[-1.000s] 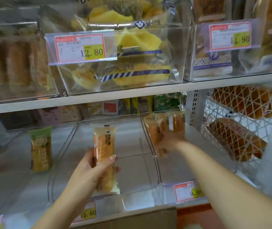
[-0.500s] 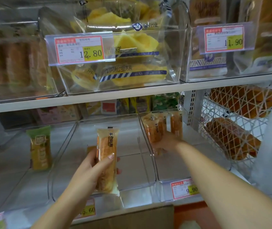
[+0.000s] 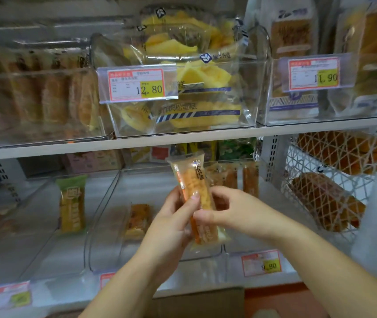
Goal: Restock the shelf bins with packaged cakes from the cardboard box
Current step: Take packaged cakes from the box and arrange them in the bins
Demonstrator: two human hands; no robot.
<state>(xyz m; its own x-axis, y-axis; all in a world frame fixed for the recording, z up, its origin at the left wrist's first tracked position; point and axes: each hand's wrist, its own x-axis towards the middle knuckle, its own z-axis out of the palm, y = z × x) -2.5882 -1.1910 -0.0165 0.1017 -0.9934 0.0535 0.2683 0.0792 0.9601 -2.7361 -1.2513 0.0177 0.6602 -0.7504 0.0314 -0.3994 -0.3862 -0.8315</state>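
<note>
Orange packaged cake, clear wrapper, upright, tilted left

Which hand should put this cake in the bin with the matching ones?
Right. Both hands hold the cake, but the right hand is nearer the matching cakes standing in the right bin; the left hand would likely have to cross.

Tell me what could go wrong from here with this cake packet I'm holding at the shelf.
Both the left hand and right hand grip the orange cake packet; squeezing might crush the soft cake. The upright packets standing at the back of the right-hand bin could topple if this one is pushed against them. The middle bin holds a flat-lying packet, possibly a different product, so misplacing is possible.
</note>
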